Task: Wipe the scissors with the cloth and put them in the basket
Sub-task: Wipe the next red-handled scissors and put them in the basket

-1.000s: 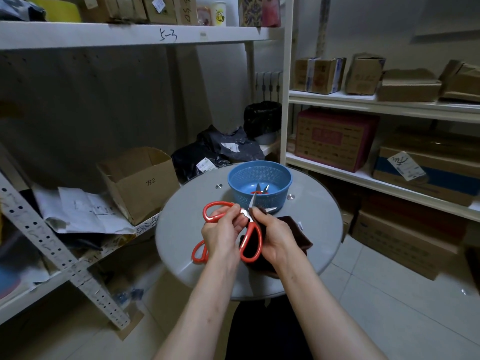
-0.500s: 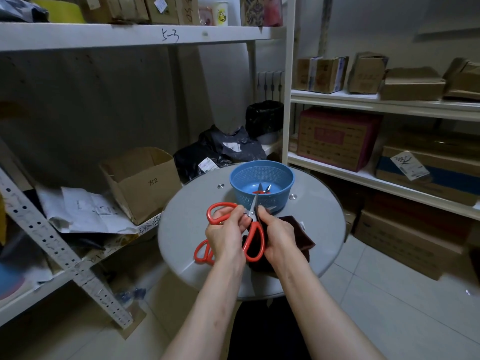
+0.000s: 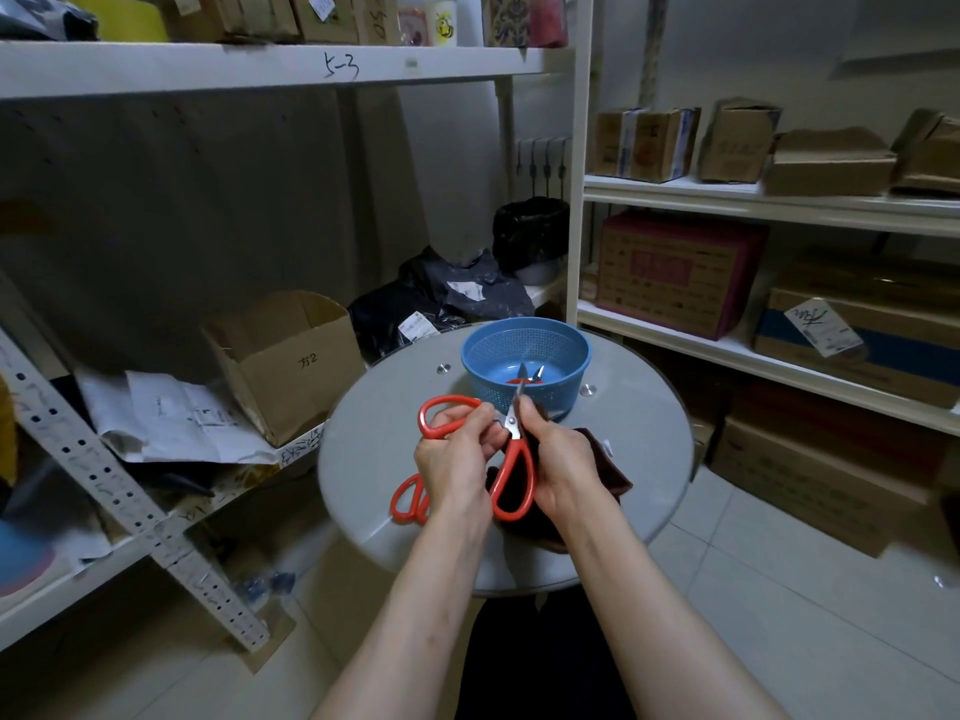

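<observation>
Scissors (image 3: 511, 462) with red handles sit above the round table (image 3: 374, 459), just before the blue basket (image 3: 524, 350); I see my left hand (image 3: 454, 459) gripping 1 handle loop, my right hand (image 3: 563, 459) pinching the blades in the dark cloth (image 3: 605, 462).

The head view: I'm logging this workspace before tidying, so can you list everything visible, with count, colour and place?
Scissors: one held pair, red handles, above the table.
Second scissors: one, red handles, on the table under the left hand.
Scissors in basket: at least one, partly hidden.
Basket: one, blue, far side of the table.
Cloth: one, dark brown, under the right hand.
Table: one, round, grey.
Open carton: one, brown, left shelf.
Boxes: several, brown and maroon, right shelves.
Left hand: grips a handle loop.
Right hand: pinches the blades with the cloth.
</observation>
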